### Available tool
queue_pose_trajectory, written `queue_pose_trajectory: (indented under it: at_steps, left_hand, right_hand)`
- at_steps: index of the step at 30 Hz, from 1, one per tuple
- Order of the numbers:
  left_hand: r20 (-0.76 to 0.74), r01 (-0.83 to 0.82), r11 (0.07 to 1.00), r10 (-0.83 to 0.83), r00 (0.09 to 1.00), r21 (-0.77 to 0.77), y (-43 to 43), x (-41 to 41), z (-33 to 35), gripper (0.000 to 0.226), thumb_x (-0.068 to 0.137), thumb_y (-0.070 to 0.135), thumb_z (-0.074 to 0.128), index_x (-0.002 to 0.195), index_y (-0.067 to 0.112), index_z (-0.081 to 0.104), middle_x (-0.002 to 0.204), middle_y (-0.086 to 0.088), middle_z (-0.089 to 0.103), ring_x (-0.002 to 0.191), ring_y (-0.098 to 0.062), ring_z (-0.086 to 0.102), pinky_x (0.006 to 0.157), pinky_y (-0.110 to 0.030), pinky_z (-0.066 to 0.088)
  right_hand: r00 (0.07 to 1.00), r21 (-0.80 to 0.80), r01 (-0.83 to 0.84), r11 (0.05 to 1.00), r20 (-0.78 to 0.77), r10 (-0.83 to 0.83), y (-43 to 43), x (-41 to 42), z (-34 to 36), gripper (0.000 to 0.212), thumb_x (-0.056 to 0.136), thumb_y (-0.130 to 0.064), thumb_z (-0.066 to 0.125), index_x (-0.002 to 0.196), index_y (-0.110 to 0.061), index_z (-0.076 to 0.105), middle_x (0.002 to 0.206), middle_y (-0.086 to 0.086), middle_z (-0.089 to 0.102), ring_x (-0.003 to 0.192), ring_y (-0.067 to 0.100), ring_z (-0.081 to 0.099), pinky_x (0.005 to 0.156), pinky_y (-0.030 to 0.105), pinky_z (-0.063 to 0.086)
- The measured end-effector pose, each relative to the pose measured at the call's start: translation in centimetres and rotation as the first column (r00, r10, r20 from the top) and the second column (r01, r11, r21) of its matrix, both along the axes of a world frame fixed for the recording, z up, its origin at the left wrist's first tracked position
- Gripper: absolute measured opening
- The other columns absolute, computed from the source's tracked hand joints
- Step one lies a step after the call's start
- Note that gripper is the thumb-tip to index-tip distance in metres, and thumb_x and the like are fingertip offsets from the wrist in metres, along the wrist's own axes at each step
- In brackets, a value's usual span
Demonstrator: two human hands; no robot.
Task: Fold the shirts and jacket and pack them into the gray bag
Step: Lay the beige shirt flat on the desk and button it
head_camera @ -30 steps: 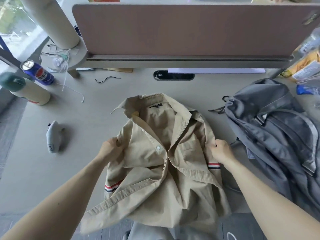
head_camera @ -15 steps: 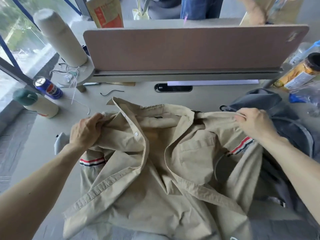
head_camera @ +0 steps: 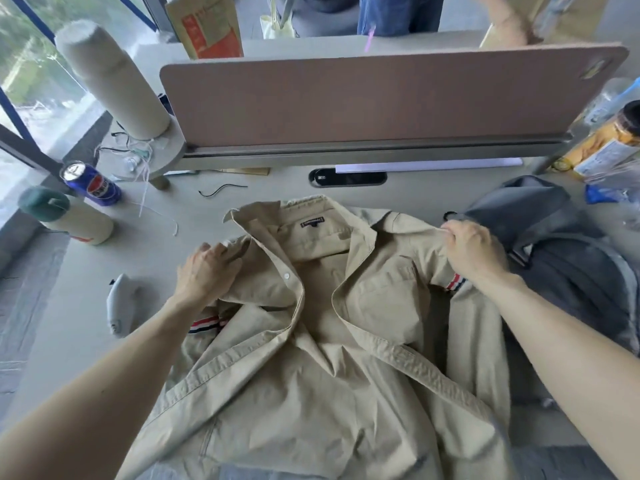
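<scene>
A beige shirt with red, white and blue sleeve stripes lies unbuttoned, collar away from me, in the middle of the desk. My left hand rests on its left shoulder, fingers curled into the cloth. My right hand pinches the right shoulder seam. The gray bag lies to the right, with the shirt's right sleeve draped over its edge. The shirt's hem hangs past the desk's near edge.
A brown divider panel closes off the back. At the left stand a blue can, a green-capped bottle and a thick cardboard roll. A small grey tool lies left of the shirt. Snack packages sit at the back right.
The shirt went from bunched and held at its sides to spread wide and laid flat. Both hands moved up to its shoulders, then lowered with it onto the desk.
</scene>
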State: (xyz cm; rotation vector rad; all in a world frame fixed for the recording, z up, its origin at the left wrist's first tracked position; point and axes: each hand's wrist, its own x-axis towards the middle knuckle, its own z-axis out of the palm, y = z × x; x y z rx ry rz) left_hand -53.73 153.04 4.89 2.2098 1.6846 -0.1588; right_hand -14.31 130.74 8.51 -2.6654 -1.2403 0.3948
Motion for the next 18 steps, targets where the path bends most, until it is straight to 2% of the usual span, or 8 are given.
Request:
queue_pose_trajectory:
  at_steps: [5,7,9,11,13,14,16,18]
  left_hand:
    - [0.128,-0.027,0.976,-0.001,0.992,0.218,0.4,1.7,0.5,0.04,0.089,0.056,0.061,0.11,0.022,0.065,0.115,-0.008,0.054,0.115,-0.032,0.05,0.099,-0.048,0.032]
    - [0.135,-0.017,0.994,0.002,0.991,0.108,0.8,3.2,0.4,0.049,0.087,0.065,0.054,0.105,0.021,0.066,0.107,-0.01,0.064,0.105,-0.034,0.059,0.092,-0.046,0.041]
    - [0.146,-0.042,0.985,0.066,0.987,-0.166,1.4,4.6,-0.4,0.071,0.078,0.083,0.045,0.107,0.021,0.067,0.105,-0.011,0.071,0.101,-0.035,0.064,0.09,-0.044,0.049]
    - [0.197,-0.116,0.928,0.195,0.961,-0.354,1.8,5.7,-1.5,0.093,0.064,0.095,0.048,0.116,0.02,0.062,0.109,-0.009,0.07,0.1,-0.032,0.066,0.09,-0.044,0.054]
    - [0.265,-0.191,0.882,0.326,0.908,-0.431,1.8,6.6,-2.2,0.083,0.066,0.082,0.068,0.116,0.019,0.054,0.105,-0.008,0.07,0.084,-0.028,0.073,0.074,-0.043,0.062]
    - [0.297,-0.197,0.872,0.353,0.887,-0.448,1.8,7.2,-2.6,0.063,0.074,0.061,0.076,0.113,0.017,0.051,0.1,-0.009,0.069,0.074,-0.026,0.073,0.065,-0.041,0.063]
    - [0.331,-0.208,0.887,0.359,0.872,-0.412,2.1,8.3,-3.0,0.032,0.081,0.024,0.069,0.106,0.018,0.05,0.094,-0.011,0.067,0.07,-0.026,0.07,0.063,-0.041,0.062]
    - [0.364,-0.193,0.906,0.337,0.869,-0.377,2.6,9.2,-3.2,0.022,0.079,0.016,0.056,0.1,0.021,0.051,0.089,-0.011,0.067,0.075,-0.029,0.069,0.067,-0.045,0.061]
  right_hand:
    - [0.978,0.152,0.013,0.988,0.205,-0.044,1.3,-1.8,0.3,0.03,0.089,-0.018,0.06,0.119,-0.015,0.061,0.115,0.015,0.051,0.107,0.039,0.046,0.089,0.05,0.04]
    - [0.979,0.29,-0.056,0.955,0.202,-0.004,2.5,-3.7,0.4,0.024,0.085,-0.016,0.064,0.109,-0.012,0.065,0.104,0.015,0.057,0.099,0.038,0.053,0.082,0.045,0.044]
    - [0.999,0.241,-0.009,0.97,-0.042,0.019,4.1,-5.9,-0.5,0.017,0.087,-0.026,0.065,0.097,-0.014,0.068,0.093,0.01,0.067,0.091,0.034,0.062,0.076,0.038,0.048]
    - [0.942,0.025,0.106,0.994,-0.324,-0.093,5.8,-7.5,-2.1,0.033,0.083,-0.048,0.063,0.089,-0.016,0.067,0.086,0.006,0.071,0.089,0.03,0.066,0.075,0.035,0.051]
    - [0.863,-0.109,0.183,0.977,-0.459,-0.213,6.9,-8.2,-3.9,0.043,0.077,-0.063,0.059,0.082,-0.02,0.057,0.076,0.003,0.069,0.079,0.029,0.07,0.071,0.037,0.055]
    - [0.808,-0.147,0.234,0.961,-0.52,-0.276,7.4,-8.5,-4.7,0.042,0.076,-0.063,0.06,0.085,-0.023,0.053,0.075,0.002,0.069,0.072,0.028,0.071,0.069,0.04,0.058]
    - [0.737,-0.166,0.307,0.937,-0.581,-0.345,8.5,-8.8,-5.8,0.04,0.079,-0.054,0.065,0.092,-0.018,0.055,0.076,0.006,0.071,0.065,0.028,0.072,0.064,0.046,0.061]
    - [0.707,-0.152,0.336,0.93,-0.612,-0.355,9.4,-9.1,-6.8,0.031,0.083,-0.04,0.066,0.092,-0.012,0.058,0.076,0.011,0.072,0.065,0.03,0.072,0.06,0.046,0.06]
